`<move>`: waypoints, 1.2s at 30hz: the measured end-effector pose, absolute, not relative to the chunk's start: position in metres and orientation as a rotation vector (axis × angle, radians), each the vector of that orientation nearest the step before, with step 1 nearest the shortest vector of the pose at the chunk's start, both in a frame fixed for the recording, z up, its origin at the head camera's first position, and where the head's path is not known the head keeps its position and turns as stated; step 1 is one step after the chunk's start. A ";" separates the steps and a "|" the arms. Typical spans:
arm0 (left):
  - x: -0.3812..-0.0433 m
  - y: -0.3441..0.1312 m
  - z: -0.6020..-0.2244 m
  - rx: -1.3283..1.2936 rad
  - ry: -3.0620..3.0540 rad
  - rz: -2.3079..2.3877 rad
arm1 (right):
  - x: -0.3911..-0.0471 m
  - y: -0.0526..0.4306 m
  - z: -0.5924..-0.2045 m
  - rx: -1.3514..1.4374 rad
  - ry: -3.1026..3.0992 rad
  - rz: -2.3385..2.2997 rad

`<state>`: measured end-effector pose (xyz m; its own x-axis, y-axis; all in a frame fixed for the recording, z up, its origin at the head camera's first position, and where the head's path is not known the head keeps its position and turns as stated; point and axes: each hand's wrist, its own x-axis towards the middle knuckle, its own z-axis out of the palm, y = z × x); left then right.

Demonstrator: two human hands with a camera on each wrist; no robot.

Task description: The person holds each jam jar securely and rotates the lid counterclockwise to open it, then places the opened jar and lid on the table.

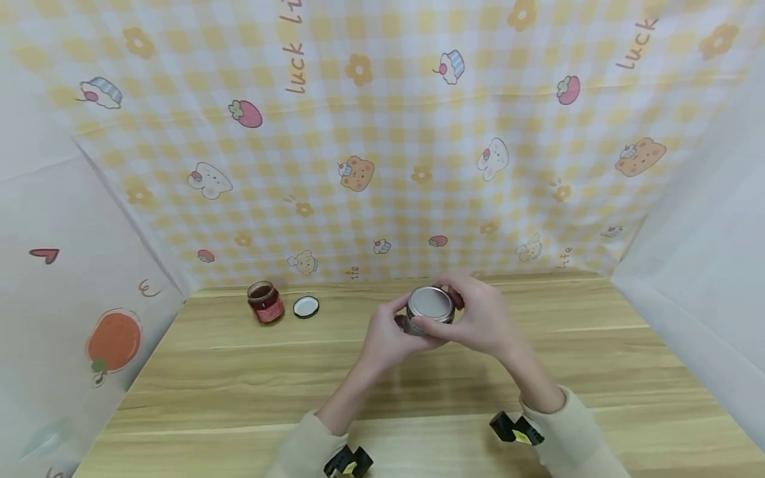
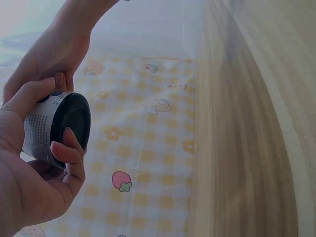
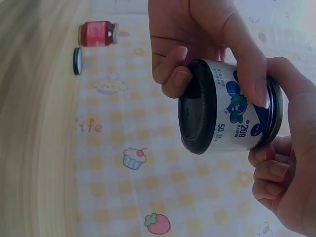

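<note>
Held above the wooden table is a blueberry jam jar (image 3: 229, 108) with a white and blue label. Its silver lid (image 1: 431, 303) faces up in the head view. My left hand (image 1: 388, 335) grips the jar's body from the left, with fingertips curled under the dark base in the left wrist view. From the other side, my right hand (image 1: 487, 318) grips the lid at its rim, thumb at the front and fingers around the back. The label text and the jar's dark bottom (image 2: 79, 121) show in the left wrist view.
An uncovered jar of red jam (image 1: 265, 303) stands at the table's back left. Beside it a round lid (image 1: 306, 307) lies with its white inside up. A yellow checked cloth (image 1: 394, 133) hangs behind the wooden table (image 1: 251, 385), and pale sheets flank both sides.
</note>
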<state>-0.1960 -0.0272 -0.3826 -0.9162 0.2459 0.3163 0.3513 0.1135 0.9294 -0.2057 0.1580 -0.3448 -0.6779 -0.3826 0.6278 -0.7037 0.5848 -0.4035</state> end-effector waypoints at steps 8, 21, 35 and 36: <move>-0.192 -0.037 -0.380 -0.618 -2.308 -1.950 | -0.207 0.153 -0.354 0.911 -2.240 0.945; -0.193 -0.049 -0.373 -0.709 -2.334 -2.054 | -0.208 0.149 -0.356 0.980 -2.146 1.023; -0.194 -0.060 -0.370 -0.880 -2.364 -2.136 | -0.209 0.148 -0.356 1.145 -2.090 1.144; -0.195 -0.061 -0.369 -0.913 -2.353 -2.164 | -0.209 0.148 -0.356 1.179 -2.088 1.184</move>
